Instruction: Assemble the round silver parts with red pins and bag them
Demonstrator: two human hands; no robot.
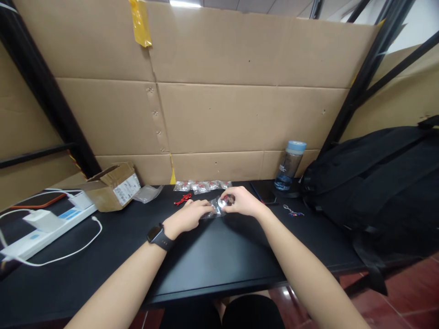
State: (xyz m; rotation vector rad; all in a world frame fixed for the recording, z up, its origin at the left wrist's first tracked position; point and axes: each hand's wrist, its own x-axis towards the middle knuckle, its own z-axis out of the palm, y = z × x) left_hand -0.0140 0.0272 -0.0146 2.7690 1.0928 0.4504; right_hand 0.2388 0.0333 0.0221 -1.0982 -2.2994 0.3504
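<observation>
My right hand has its thumb and fingers closed round the edge of a round, shiny silver disc. What kind of thing the disc is, I cannot make out. Next to it, the fingertips of my left hand grip a crinkled clear plastic wrapper, which touches the disc. Whether the disc is inside or outside the wrapper does not show. Just behind lies a row of several clear packets with silver and red contents. A bundle of red cord rests behind my left hand.
An opened cardboard box, a clear plastic bag and a white power strip with chargers stand left. Rightward are a dark phone, a water bottle, a beaded charm and a black backpack. Cardboard walls the back.
</observation>
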